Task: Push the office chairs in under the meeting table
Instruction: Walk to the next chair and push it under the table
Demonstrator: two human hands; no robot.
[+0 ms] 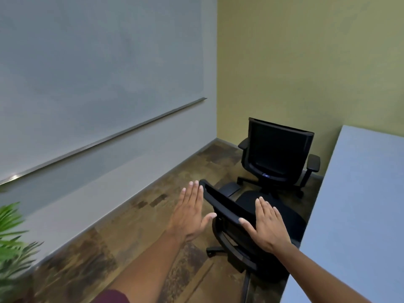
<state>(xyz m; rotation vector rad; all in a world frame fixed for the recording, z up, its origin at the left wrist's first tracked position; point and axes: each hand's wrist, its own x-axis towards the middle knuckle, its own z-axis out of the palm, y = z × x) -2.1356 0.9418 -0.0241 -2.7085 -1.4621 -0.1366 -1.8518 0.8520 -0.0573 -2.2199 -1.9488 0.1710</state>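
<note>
Both hands flat, fingers spread, holding nothing. Left hand (192, 212) just beside the near chair (247, 226) backrest; right hand (267, 228) over it. Near chair beside the table (358, 215) edge, seat partly under. Far chair (278, 154) stands apart near the corner

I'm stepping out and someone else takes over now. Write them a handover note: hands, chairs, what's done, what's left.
Left hand: open and flat, beside the near black mesh office chair, not gripping.
Right hand: open, over that chair's backrest; contact unclear.
Near chair stands by the pale blue-grey meeting table, seat not under it.
Far black office chair sits in the corner, away from the table.
Done: none tucked in. Left: push in both.
</note>
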